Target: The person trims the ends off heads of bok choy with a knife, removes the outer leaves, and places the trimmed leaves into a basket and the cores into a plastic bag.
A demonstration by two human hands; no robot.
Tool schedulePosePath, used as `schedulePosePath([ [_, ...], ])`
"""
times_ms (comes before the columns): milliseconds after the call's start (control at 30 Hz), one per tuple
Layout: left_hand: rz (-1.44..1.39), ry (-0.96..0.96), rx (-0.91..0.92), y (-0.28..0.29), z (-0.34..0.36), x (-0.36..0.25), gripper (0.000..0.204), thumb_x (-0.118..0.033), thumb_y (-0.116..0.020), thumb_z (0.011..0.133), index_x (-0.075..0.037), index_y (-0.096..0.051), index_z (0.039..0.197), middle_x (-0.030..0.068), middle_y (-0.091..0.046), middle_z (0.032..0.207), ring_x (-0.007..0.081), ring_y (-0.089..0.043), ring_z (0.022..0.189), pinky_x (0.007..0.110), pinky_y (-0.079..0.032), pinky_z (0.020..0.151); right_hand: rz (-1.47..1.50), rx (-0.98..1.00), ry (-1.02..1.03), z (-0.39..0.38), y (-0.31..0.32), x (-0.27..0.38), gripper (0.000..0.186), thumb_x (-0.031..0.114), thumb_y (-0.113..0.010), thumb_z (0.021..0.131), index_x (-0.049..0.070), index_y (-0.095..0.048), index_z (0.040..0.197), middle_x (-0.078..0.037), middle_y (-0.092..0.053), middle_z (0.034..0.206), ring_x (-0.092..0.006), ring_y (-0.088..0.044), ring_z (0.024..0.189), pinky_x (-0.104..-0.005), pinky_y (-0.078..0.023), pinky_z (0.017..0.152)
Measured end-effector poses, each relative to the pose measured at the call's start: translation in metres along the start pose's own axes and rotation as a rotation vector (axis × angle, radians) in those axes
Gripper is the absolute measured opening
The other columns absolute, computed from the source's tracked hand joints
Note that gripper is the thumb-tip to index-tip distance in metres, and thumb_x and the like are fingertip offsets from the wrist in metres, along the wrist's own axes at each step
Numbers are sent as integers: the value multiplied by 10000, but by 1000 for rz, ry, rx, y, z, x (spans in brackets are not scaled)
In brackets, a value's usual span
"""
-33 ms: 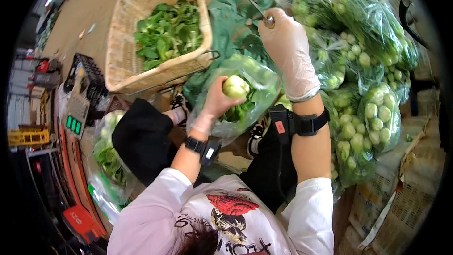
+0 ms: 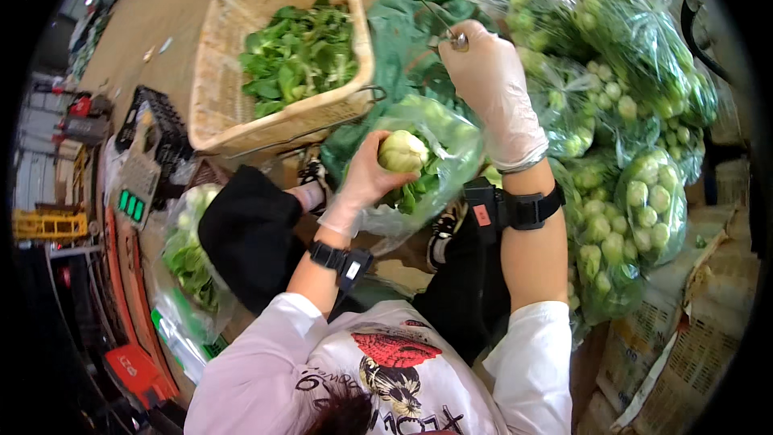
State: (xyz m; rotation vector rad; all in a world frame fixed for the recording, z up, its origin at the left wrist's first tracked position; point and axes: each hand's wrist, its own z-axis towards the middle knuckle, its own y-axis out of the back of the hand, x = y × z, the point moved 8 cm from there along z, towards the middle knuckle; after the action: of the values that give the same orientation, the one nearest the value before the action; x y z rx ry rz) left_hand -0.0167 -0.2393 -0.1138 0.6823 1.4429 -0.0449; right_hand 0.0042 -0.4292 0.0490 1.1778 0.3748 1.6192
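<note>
My gloved left hand [image 2: 366, 181] grips a pale green leafy vegetable head [image 2: 403, 151], base up, over an open clear plastic bag [image 2: 439, 189] holding more dark greens. My gloved right hand [image 2: 491, 84] is closed on the metal handle of a long, thin-bladed knife [image 2: 427, 4], raised up and right of the vegetable, its blade pointing away from me. A green mesh cloth [image 2: 390, 48] lies beneath, beyond the bag.
A plastic crate [image 2: 209, 72] with loose leafy greens stands front left. Several bagged vegetables [image 2: 628, 40] are piled along the right, beside stacked sacks [image 2: 700, 314]. Another bag of greens [image 2: 185, 266] sits left of my leg, near a scale [image 2: 133, 193] and black crate.
The whole view has shifted slightly. The vegetable head in my left hand has turned a little, its fingers still round it.
</note>
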Motion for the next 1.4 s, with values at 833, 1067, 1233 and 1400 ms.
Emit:
schedulePosePath([
  [833,-415,48,359,187,-2,-49,668,-95,-726,653,-45,-436,1253,13,-547,1116,93,-522,995,250,-426,878,992,852,-203,-52,-114,166,497,216,-730,702,-6,-586,1122,-41,-629,780,-75,-566,628,-223,-482,537],
  [1067,-404,62,292,225,-10,-41,603,-133,-734,658,-30,-478,1194,17,-588,1035,107,-554,925,247,-448,824,878,878,-50,-45,-148,195,406,179,-705,706,2,-619,1060,-52,-625,737,-89,-564,604,-240,-475,550],
  [1233,-303,97,238,244,-9,-15,571,-126,-730,657,-26,-498,1169,22,-590,1029,112,-555,922,247,-444,829,872,961,-24,-47,-167,212,350,171,-669,710,24,-628,1025,-40,-598,676,-94,-556,571,-244,-474,536],
  [1400,-650,102,205,246,-18,-31,642,-182,-722,639,4,-456,1193,74,-576,1063,154,-571,919,269,-444,844,447,571,23,-7,-216,130,273,125,-620,737,63,-640,1002,-121,-649,715,-185,-628,593,-283,-502,571],
])
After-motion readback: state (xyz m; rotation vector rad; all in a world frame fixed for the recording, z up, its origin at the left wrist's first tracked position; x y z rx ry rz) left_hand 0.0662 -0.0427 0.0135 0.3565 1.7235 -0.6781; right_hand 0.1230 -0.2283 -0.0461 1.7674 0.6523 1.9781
